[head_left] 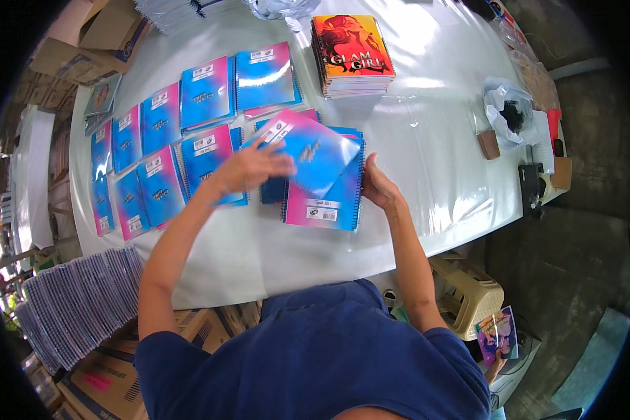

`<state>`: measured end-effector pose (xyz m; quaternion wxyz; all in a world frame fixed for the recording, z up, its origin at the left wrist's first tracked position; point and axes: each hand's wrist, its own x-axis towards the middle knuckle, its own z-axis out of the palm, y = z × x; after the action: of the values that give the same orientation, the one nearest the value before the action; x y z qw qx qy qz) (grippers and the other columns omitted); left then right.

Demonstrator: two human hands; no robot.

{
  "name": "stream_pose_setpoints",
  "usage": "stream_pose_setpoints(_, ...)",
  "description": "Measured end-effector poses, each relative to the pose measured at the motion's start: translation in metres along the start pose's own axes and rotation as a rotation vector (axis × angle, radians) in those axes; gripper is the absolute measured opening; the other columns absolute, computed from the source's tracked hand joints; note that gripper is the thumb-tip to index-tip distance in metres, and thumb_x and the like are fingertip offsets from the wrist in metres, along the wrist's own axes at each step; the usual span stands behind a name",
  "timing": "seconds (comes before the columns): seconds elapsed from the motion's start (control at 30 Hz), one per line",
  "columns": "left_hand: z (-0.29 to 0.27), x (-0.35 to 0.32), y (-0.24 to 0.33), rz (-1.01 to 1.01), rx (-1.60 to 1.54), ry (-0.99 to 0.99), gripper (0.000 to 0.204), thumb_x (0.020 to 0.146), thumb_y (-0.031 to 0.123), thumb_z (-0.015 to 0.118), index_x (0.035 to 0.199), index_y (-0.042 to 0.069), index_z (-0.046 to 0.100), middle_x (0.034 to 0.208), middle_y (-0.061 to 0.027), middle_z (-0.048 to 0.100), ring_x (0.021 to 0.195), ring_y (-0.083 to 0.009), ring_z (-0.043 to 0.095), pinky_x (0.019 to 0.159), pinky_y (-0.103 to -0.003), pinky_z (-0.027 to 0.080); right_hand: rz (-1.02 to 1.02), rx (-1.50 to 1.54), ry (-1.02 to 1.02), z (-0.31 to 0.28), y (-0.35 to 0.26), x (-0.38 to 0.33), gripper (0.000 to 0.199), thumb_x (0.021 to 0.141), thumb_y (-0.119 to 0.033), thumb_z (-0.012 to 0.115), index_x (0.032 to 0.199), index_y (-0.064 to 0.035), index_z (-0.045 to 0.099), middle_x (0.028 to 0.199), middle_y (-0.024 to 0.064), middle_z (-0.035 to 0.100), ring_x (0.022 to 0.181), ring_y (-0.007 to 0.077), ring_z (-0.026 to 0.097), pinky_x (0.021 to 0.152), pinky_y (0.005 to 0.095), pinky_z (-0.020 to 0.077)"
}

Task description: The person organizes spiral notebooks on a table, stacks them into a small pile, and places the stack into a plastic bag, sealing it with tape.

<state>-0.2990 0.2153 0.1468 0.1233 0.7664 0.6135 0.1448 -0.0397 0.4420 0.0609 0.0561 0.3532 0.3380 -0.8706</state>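
A blue and pink spiral notebook (322, 150) lies slanted across a stack of the same notebooks (329, 203) in front of me. My left hand (262, 168) is over its left edge, and motion smears the fingers, so their grip is unclear. Along the stack's right side rests my right hand (381, 183), thumb raised apart from the fingers, which are partly hidden by the wire binding. Left of the stack, another blue and pink notebook (208, 159) sits partly behind my left forearm.
Several matching notebook piles (162, 120) spread over the left of the white covered table (441, 175). A stack of red and yellow notebooks (353, 52) stands at the back. Bundled notebooks (80, 304) and cartons (115, 378) are lower left. At right, another person's hand (495, 365) holds a colourful notebook.
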Motion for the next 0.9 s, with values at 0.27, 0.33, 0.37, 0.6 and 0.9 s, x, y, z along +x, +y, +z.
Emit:
stream_pose_setpoints(0.27, 0.035, -0.005, 0.036, 0.157, 0.065, 0.015, 0.051, 0.076, -0.002, 0.06, 0.117, 0.028, 0.064, 0.124, 0.0149, 0.058, 0.136, -0.0217, 0.034, 0.116, -0.052, 0.018, -0.04, -0.331, 0.062, 0.023, -0.004, -0.013, 0.09, 0.082, -0.066, 0.052, 0.138, 0.0023, 0.035, 0.137, 0.0163, 0.043, 0.124, 0.0272, 0.043, 0.106, 0.0452, 0.0332)
stream_pose_setpoints(0.33, 0.032, -0.012, 0.031, 0.291, 0.134, 0.003, 0.049, 0.078, 0.001, 0.061, 0.117, 0.03, 0.063, 0.124, 0.0156, 0.059, 0.137, -0.0212, 0.033, 0.116, -0.054, 0.018, -0.039, -0.12, -0.064, 0.007, -0.002, -0.014, 0.087, 0.083, -0.062, 0.058, 0.136, 0.0032, 0.037, 0.135, 0.0169, 0.045, 0.123, 0.0262, 0.044, 0.104, 0.0436, 0.0359)
stream_pose_setpoints(0.37, 0.025, -0.017, 0.031, 0.333, 0.134, -0.087, 0.049, 0.078, 0.002, 0.06, 0.118, 0.031, 0.062, 0.125, 0.0158, 0.058, 0.137, -0.0212, 0.032, 0.115, -0.054, 0.019, -0.043, -0.088, -0.083, 0.003, -0.001, -0.015, 0.088, 0.081, -0.061, 0.061, 0.136, 0.003, 0.036, 0.135, 0.0174, 0.045, 0.123, 0.0265, 0.045, 0.103, 0.0438, 0.037)
stream_pose_setpoints(0.6, 0.027, -0.005, 0.034, 0.322, 0.156, -0.067, 0.049, 0.078, 0.008, 0.063, 0.121, 0.031, 0.06, 0.136, 0.0129, 0.05, 0.14, -0.0256, 0.027, 0.115, -0.054, 0.017, -0.063, -0.306, 0.02, 0.027, -0.006, -0.01, 0.079, 0.07, -0.027, 0.083, 0.131, 0.0023, 0.042, 0.123, 0.0142, 0.056, 0.109, 0.0243, 0.056, 0.096, 0.0373, 0.0456)
stream_pose_setpoints(0.9, 0.079, -0.034, 0.108, -0.702, -1.295, 0.706, 0.119, 0.056, 0.034, 0.091, 0.147, 0.002, 0.02, 0.146, -0.0184, 0.033, 0.135, -0.0269, 0.031, 0.111, -0.037, 0.025, -0.549, -0.443, -0.009, 0.08, 0.022, -0.079, 0.089, 0.05, -0.006, 0.087, 0.128, -0.0044, 0.046, 0.114, 0.0058, 0.059, 0.108, 0.0192, 0.053, 0.1, 0.0346, 0.0388)
